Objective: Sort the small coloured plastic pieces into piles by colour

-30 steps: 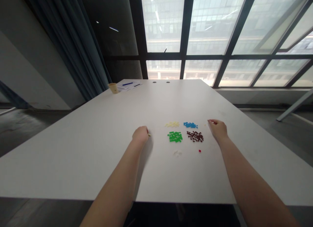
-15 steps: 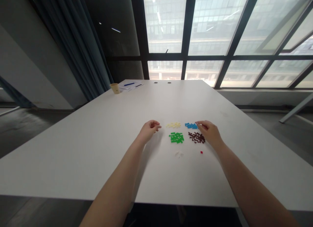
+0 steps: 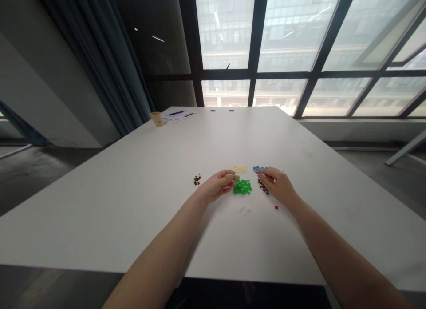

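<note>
My left hand (image 3: 218, 185) is at the left side of a heap of small green bricks (image 3: 242, 187), with thumb and fingers pinched on a small green brick (image 3: 234, 177). Opposite it, my right hand (image 3: 277, 183) hovers between the blue bricks (image 3: 259, 168) and the dark brown bricks (image 3: 262, 187), partly covering both heaps. Its thumb and fingertips are closed together; anything between them is too small to make out. Pale yellow bricks (image 3: 239, 169) lie just beyond the green ones.
A small mixed group of brown and yellow pieces (image 3: 197, 180) lies left of my left hand. Nearer me are white pieces (image 3: 245, 209) and one red piece (image 3: 276, 207). A paper cup (image 3: 156, 119) and papers with pens (image 3: 178, 115) stand at the table's far left.
My left hand has moved right to the green heap and now pinches a green brick, uncovering the mixed pieces. My right hand has shifted slightly left, over the brown bricks.
</note>
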A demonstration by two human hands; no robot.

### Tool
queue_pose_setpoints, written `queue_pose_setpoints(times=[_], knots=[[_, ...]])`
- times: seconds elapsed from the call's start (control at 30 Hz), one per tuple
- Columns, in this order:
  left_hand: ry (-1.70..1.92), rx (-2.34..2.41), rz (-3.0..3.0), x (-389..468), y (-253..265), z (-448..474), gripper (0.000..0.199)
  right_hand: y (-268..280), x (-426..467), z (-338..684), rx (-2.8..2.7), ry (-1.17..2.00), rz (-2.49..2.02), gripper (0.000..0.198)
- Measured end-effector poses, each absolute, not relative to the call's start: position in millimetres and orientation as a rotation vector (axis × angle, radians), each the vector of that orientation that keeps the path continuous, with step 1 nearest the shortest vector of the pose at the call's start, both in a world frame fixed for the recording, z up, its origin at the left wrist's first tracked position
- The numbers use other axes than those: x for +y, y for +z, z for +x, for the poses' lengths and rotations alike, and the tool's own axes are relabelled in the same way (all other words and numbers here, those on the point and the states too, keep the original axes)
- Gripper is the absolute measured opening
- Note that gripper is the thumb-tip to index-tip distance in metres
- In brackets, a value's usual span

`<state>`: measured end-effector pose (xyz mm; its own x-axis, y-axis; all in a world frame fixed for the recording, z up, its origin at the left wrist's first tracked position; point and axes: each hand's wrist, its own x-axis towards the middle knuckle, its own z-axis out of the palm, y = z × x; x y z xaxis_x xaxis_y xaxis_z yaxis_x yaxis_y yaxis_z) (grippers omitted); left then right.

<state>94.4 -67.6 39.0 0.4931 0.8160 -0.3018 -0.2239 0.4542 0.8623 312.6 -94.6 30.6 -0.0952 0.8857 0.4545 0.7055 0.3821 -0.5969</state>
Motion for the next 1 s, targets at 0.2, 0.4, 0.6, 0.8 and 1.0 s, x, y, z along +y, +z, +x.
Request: queue_pose_setpoints(times=[0.2,0.4,0.6,0.8,1.0], knots=[[0.729,0.809,0.894,-68.4,36.7,97.0,0.033,33.7,-101.6,300.0,-1.857,0.288,-1.282,0.021],[0.669,0.761,1.01,-75.7,31.2,107.2,0.03,29.1,-107.5,279.5,-1.977,0.286,-1.143,0.015],[0.7,0.797,1.065,-77.7,29.0,110.7,0.033,26.7,-105.1,283.5,-1.969,0.252,-1.245,0.016],[1.006,1.242,1.471,-52.6,33.7,80.8,0.021,25.4,-98.0,304.3,-2.196,0.438,-1.475,0.014],[1.103,1.336,1.509,-39.9,35.2,62.5,0.022,18.6,-95.8,305.5,-2.279,0.414,-1.492,0.016]])
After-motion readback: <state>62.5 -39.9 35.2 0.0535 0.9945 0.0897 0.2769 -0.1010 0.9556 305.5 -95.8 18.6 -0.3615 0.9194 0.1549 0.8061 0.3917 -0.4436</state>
